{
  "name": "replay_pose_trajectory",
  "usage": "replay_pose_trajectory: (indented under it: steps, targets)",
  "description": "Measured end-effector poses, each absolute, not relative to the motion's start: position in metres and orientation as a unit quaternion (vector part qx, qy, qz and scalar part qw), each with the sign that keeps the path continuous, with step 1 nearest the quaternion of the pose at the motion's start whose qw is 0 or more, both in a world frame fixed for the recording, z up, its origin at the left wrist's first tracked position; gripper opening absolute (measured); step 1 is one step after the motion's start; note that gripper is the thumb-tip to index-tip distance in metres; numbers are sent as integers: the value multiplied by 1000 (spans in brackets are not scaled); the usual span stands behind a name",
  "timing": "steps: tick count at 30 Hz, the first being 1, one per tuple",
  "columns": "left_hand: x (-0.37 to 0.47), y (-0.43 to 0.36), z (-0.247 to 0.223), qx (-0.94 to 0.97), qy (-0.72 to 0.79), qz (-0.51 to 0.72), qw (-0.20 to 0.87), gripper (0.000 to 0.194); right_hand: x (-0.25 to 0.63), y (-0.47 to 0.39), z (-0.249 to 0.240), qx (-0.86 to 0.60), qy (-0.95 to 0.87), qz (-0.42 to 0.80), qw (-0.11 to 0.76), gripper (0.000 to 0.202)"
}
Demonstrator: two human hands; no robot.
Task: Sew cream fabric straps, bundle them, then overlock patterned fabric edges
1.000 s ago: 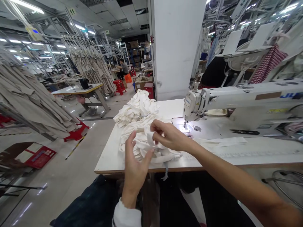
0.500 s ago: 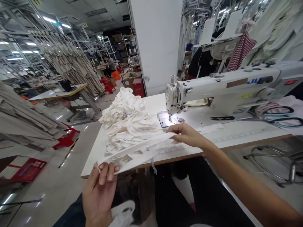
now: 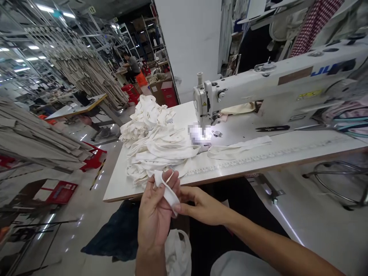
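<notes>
We are in a sewing workshop, a garment factory floor by the look of it. A large sewing machine (image 3: 273, 82) stands on the white tabletop (image 3: 117, 184) at right, beside piled strips of cream cloth (image 3: 152, 142). At upper left we see racks hung thick with beige fabric pieces (image 3: 77, 73), and a second worktable (image 3: 77, 109) below them. Strip lights (image 3: 45, 8) and metal framing fill the upper left corner, and near the top, left of the pale pillar (image 3: 192, 46), a person (image 3: 132, 66) sits at another table.
</notes>
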State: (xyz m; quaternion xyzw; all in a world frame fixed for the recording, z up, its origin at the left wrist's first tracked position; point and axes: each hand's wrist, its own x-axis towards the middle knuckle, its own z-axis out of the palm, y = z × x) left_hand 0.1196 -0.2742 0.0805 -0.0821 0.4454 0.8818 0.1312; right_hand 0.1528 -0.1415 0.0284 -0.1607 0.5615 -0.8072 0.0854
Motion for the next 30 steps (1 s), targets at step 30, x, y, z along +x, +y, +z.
replay_pose_trajectory:
  steps: [30]
  targets:
    - [119, -338, 90, -100, 415, 903, 46, 28, 172, -62, 3, -190, 719, -638, 200, 49]
